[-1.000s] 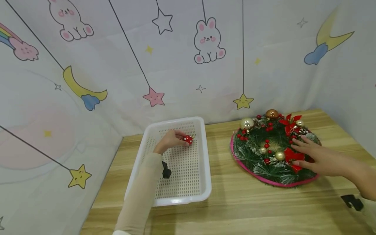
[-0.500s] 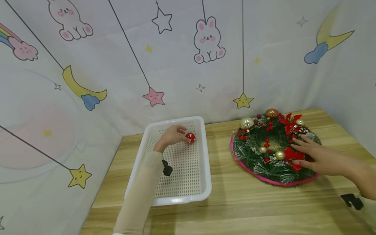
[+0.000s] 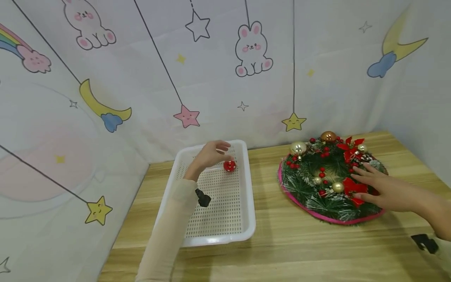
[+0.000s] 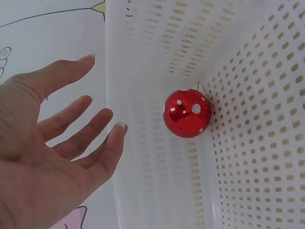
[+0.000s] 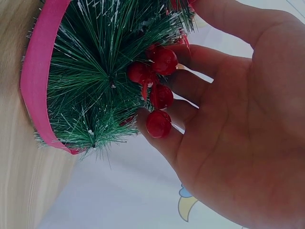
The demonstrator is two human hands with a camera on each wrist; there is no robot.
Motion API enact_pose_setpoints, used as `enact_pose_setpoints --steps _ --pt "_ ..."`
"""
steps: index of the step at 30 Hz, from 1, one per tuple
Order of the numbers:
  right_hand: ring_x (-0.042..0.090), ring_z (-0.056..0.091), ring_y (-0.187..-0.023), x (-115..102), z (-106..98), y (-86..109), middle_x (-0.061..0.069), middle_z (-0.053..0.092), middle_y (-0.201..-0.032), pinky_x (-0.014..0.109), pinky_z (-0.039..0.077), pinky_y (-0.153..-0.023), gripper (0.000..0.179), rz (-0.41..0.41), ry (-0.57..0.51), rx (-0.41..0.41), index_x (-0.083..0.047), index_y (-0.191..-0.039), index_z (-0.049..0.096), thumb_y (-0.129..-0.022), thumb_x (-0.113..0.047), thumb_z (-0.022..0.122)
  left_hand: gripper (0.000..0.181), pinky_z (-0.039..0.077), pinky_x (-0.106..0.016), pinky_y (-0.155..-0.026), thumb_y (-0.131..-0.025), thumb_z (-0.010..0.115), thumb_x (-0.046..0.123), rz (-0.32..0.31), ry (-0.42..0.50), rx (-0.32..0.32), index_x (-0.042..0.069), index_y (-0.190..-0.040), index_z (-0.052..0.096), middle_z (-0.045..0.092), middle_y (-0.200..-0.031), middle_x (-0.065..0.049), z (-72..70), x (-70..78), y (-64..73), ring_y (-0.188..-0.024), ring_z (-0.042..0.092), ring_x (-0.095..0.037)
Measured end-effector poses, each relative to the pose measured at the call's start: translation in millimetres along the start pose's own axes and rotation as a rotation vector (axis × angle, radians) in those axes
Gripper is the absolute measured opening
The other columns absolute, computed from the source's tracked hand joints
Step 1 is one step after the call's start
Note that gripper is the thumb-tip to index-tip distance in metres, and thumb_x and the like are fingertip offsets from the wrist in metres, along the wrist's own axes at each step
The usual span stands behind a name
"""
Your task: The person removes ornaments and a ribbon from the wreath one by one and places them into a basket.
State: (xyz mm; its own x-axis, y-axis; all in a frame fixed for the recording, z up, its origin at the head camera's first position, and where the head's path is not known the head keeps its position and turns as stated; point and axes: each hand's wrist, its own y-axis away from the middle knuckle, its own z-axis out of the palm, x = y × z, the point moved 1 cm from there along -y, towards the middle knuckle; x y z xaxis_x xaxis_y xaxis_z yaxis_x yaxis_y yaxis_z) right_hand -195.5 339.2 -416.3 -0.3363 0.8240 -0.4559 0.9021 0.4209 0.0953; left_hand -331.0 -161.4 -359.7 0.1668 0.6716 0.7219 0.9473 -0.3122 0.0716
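Observation:
A shiny red bauble with white dots and a thin gold hanging loop lies at the far end of the white perforated basket. Just above it, in the head view, is my left hand, its fingers loosely spread and holding nothing. The left wrist view shows a gap between those fingertips and the bauble. On the right of the table lies a green Christmas wreath with a pink ribbon edge. My right hand rests on its right side, fingers spread over the red poinsettia. Red berries sit against those fingers.
Gold baubles, a copper bauble and pine cones decorate the wreath. The wooden table runs between basket and wreath. A white curtain printed with rabbits, stars and moons hangs behind and along the left.
My left hand has let go of the red bauble, which now lies in the basket, and has lifted up and away from it. The right hand has stayed on the wreath.

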Motion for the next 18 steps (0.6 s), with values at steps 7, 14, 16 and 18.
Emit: enact_pose_setpoints --steps 7,14,16,18 --pt "0.058 -0.005 -0.158 1 0 0.2 0.039 0.026 -0.164 0.087 0.01 -0.113 0.074 -0.006 -0.007 0.005 0.013 -0.153 0.042 -0.101 -0.032 0.07 0.056 0.054 -0.051 -0.11 -0.095 0.079 0.025 0.049 0.043 -0.031 0.011 -0.147 0.061 0.062 -0.149 -0.014 7.8 25.9 -1.0 -0.136 0.06 -0.036" --pt "0.058 -0.005 -0.158 1 0 0.1 0.039 0.026 -0.165 0.088 0.011 -0.112 0.074 -0.004 -0.004 0.002 0.012 -0.154 0.043 -0.101 -0.032 0.071 0.054 0.055 -0.047 -0.11 -0.095 0.079 0.021 0.131 0.086 -0.079 0.012 -0.145 0.062 0.064 -0.146 -0.013 18.9 51.3 -2.1 -0.137 0.061 -0.034" --pt "0.057 -0.004 -0.159 1 0 -0.1 0.039 0.026 -0.165 0.087 0.012 -0.112 0.074 -0.004 -0.007 0.002 0.012 -0.154 0.043 -0.101 -0.032 0.071 0.052 0.055 -0.046 -0.11 -0.095 0.079 0.02 0.163 0.089 -0.092 0.012 -0.144 0.063 0.066 -0.144 -0.012 22.4 57.9 -2.3 -0.136 0.063 -0.033" --pt "0.057 -0.003 -0.159 1 0 -0.4 0.038 0.026 -0.165 0.087 0.014 -0.112 0.074 -0.003 -0.006 0.001 0.011 -0.153 0.043 -0.101 -0.033 0.071 0.051 0.055 -0.046 -0.109 -0.095 0.079 0.02 0.193 0.091 -0.106 0.012 -0.144 0.064 0.067 -0.142 -0.012 26.0 64.0 -2.1 -0.134 0.064 -0.033"
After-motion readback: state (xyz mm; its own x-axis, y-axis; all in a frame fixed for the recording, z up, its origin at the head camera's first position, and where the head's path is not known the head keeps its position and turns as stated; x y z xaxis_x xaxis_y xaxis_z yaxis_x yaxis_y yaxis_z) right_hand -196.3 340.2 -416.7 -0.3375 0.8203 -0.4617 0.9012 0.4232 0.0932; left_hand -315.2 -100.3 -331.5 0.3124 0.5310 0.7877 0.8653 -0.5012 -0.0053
